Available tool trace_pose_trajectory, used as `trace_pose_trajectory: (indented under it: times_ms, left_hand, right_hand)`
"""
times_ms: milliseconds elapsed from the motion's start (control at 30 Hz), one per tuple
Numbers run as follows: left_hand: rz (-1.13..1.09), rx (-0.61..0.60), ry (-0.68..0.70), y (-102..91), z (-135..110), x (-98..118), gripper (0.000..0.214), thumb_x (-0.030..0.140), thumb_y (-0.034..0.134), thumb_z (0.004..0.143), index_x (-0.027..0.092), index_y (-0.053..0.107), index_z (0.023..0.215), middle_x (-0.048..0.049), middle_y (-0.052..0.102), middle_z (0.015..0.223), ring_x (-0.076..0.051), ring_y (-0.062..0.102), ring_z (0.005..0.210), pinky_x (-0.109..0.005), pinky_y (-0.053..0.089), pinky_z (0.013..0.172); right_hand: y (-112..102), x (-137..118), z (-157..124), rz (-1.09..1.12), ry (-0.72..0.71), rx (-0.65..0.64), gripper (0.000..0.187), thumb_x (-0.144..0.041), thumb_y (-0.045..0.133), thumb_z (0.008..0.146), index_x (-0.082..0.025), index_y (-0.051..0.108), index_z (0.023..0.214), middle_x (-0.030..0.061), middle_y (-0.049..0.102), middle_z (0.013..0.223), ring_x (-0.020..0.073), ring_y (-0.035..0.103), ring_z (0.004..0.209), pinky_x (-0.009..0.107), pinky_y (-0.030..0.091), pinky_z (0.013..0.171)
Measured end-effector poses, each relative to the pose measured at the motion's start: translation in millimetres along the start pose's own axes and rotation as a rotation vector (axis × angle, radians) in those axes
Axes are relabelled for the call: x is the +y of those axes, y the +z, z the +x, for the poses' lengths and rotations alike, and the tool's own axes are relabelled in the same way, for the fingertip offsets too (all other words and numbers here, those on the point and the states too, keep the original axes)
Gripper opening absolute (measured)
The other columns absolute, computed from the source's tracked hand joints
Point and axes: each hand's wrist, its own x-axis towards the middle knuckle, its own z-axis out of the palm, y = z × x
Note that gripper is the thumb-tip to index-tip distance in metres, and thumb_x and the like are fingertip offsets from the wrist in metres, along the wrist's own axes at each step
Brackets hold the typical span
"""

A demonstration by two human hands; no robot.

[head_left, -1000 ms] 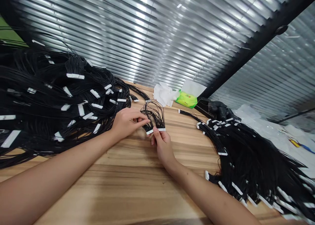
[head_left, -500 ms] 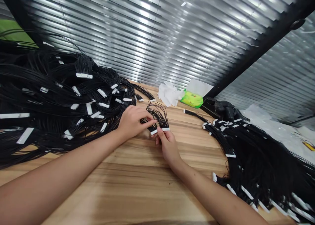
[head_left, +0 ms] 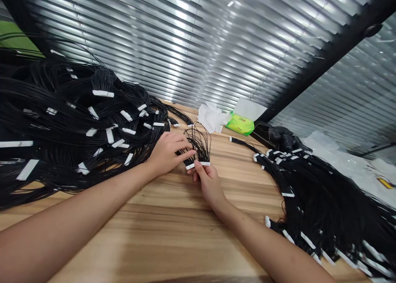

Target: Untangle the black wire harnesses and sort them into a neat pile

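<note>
A small bundle of thin black wires [head_left: 198, 145] loops upward between my hands, with a white flat connector at each of its two ends. My left hand [head_left: 168, 153] pinches the wires at the left connector [head_left: 189, 166]. My right hand [head_left: 208, 182] grips the bundle at the right connector [head_left: 204, 163] between thumb and fingers. A large heap of black wire harnesses with white connectors [head_left: 77, 122] lies just behind my left hand. A second heap [head_left: 324, 204] spreads along the right side.
Both heaps rest on a wooden tabletop [head_left: 123, 221]. Crumpled white tissue [head_left: 212, 118] and a green tissue packet [head_left: 241, 124] stand at its far edge, near a black glove [head_left: 283, 136]. Metal window blinds [head_left: 185, 48] rise behind, and white plastic sheeting [head_left: 340, 163] lies at right.
The whole view has shifted slightly rightward and the scene sits a little differently in frame. Both hands keep hold of the same wire bundle, which has barely moved between them.
</note>
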Motion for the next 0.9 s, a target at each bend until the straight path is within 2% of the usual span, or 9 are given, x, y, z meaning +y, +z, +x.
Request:
trace_pose_trajectory:
  times_ms: [233, 333, 467, 567, 633, 767, 900]
  left_hand:
    - [0.057, 0.071, 0.117, -4.1, -1, 6, 0.018, 0.037, 0.058, 0.09, 0.02, 0.066, 0.09, -0.0018, 0.068, 0.094, -0.017, 0.058, 0.09, -0.034, 0.035, 0.083]
    - [0.045, 0.06, 0.053, -3.8, 0, 5, 0.02, 0.038, 0.058, 0.089, 0.019, 0.064, 0.091, -0.0019, 0.068, 0.092, -0.017, 0.059, 0.089, -0.033, 0.036, 0.082]
    - [0.03, 0.067, -0.062, -3.4, 1, 3, 0.026, 0.043, 0.063, 0.085, 0.018, 0.062, 0.077, 0.0004, 0.067, 0.078, -0.015, 0.058, 0.078, -0.032, 0.035, 0.076]
    - [0.043, 0.077, -0.003, -4.3, 1, 1, 0.029, 0.04, 0.063, 0.085, 0.019, 0.063, 0.065, 0.0016, 0.067, 0.071, -0.015, 0.057, 0.076, -0.032, 0.034, 0.072]
    - [0.018, 0.072, 0.056, -5.1, 1, -2, 0.027, 0.038, 0.064, 0.085, 0.02, 0.066, 0.065, 0.0016, 0.068, 0.07, -0.014, 0.056, 0.072, -0.031, 0.034, 0.069]
    - [-0.145, -0.017, 0.13, -5.4, 2, -8, 0.017, 0.033, 0.063, 0.086, 0.021, 0.071, 0.078, -0.0002, 0.07, 0.077, -0.013, 0.06, 0.074, -0.029, 0.04, 0.072]
    - [-0.322, -0.169, 0.074, -3.8, 2, -11, 0.015, 0.03, 0.059, 0.089, 0.021, 0.07, 0.088, -0.0017, 0.07, 0.086, -0.013, 0.061, 0.082, -0.026, 0.043, 0.077]
  right_hand:
    - [0, 6, 1, 0.001, -0.015, -0.046, 0.04, -0.055, 0.057, 0.08, -0.018, 0.059, 0.063, 0.0009, 0.059, 0.059, 0.0119, 0.045, 0.053, 0.026, 0.038, 0.054]
    - [-1, 6, 0, 0.032, -0.01, -0.006, 0.04, -0.057, 0.058, 0.078, -0.018, 0.059, 0.065, 0.0003, 0.059, 0.059, 0.0114, 0.043, 0.051, 0.026, 0.036, 0.051]
    - [-1, 5, 0, 0.043, -0.01, 0.043, 0.042, -0.059, 0.059, 0.076, -0.018, 0.059, 0.065, -0.0009, 0.057, 0.056, 0.0112, 0.042, 0.048, 0.026, 0.036, 0.05]
    - [-1, 3, -1, 0.04, -0.006, 0.051, 0.041, -0.057, 0.059, 0.078, -0.018, 0.059, 0.065, -0.0011, 0.056, 0.055, 0.011, 0.043, 0.048, 0.026, 0.035, 0.05]
    - [-1, 2, -2, 0.048, -0.005, 0.067, 0.041, -0.056, 0.059, 0.078, -0.018, 0.059, 0.065, -0.0016, 0.055, 0.054, 0.011, 0.043, 0.048, 0.026, 0.035, 0.05]
    - [-2, 0, -2, 0.093, -0.015, 0.143, 0.039, -0.055, 0.059, 0.078, -0.019, 0.056, 0.064, -0.0037, 0.051, 0.051, 0.0107, 0.041, 0.047, 0.026, 0.034, 0.049]
    - [-3, -3, -2, 0.105, -0.007, 0.188, 0.038, -0.054, 0.06, 0.077, -0.02, 0.053, 0.062, -0.0051, 0.048, 0.049, 0.0106, 0.04, 0.047, 0.026, 0.034, 0.051]
